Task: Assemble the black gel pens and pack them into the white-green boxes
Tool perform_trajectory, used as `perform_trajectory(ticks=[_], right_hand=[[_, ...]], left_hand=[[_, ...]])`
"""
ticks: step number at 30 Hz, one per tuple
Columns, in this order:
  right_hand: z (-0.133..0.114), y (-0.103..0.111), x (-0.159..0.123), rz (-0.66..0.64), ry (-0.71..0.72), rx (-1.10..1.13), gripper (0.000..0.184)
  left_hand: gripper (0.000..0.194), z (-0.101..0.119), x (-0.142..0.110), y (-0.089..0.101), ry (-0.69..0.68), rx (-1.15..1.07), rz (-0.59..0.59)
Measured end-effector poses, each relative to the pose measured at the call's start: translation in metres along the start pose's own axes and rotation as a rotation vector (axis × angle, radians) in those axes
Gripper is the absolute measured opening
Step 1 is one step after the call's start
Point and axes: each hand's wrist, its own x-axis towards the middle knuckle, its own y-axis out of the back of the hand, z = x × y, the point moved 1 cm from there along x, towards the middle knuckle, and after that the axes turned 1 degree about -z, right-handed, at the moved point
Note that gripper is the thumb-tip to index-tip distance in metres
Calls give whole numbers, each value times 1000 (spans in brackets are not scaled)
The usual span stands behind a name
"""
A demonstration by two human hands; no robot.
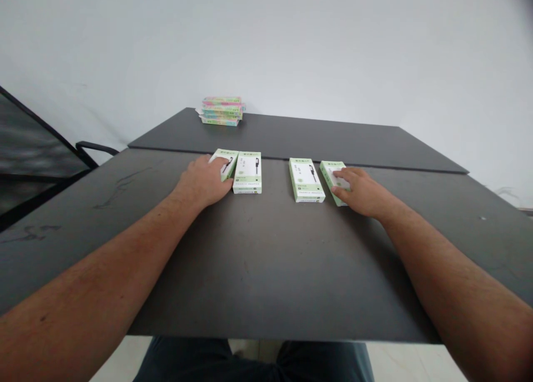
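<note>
Small flat white-and-green cartons printed with a slim black item lie face up on the dark table. My left hand (pixel 205 180) grips the far-left carton (pixel 224 161), its fingers over the top and its thumb by the near end. Right beside that carton lies another white-and-green carton (pixel 249 173), its long side nearly touching. To the right, past a gap, a third carton (pixel 307 180) lies slightly turned. My right hand (pixel 358 191) is closed over the far-right carton (pixel 332 176), fingertips on its face and thumb near its lower end, hiding its right part.
A stack of colourful thin boxes (pixel 221 111) stands on the farther dark tabletop (pixel 316 131), near the wall. A seam runs between it and the nearer tabletop (pixel 266 271). A black chair arm (pixel 97 147) and a dark framed panel (pixel 33 149) are at the left.
</note>
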Motion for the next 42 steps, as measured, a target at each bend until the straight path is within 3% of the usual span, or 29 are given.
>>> perform_trajectory(ticks=[2,5,10,13,18,27,31,34,38,42], right_hand=[[1,-1,0,16,3,12,60],[2,-2,0,33,5,32,56],[3,-1,1,11,10,11,58],[2,0,1,-1,2,0,61],[3,-2,1,6,3,-9,62],[4,-2,0,9,11,-8,61],[5,-2,0,10,20,-11,60],[5,-3,0,6,7,-21,64],[4,-2,0,-3,-10,-23,64],[3,-1,0,-3,7,-5,62]], left_hand=[[69,7,-2,6,-17,6,74],[65,23,-9,18,-163,-34,137],[67,53,-25,13,-438,-22,-20],[56,61,-29,2,-548,-3,-129],[46,60,-30,-2,-602,-54,-152],[52,70,-36,2,-713,-216,-142],[59,59,-28,15,-565,-194,35],[66,40,-19,21,-274,-42,95],[75,16,-11,18,77,104,-5],[84,11,-8,11,177,175,-135]])
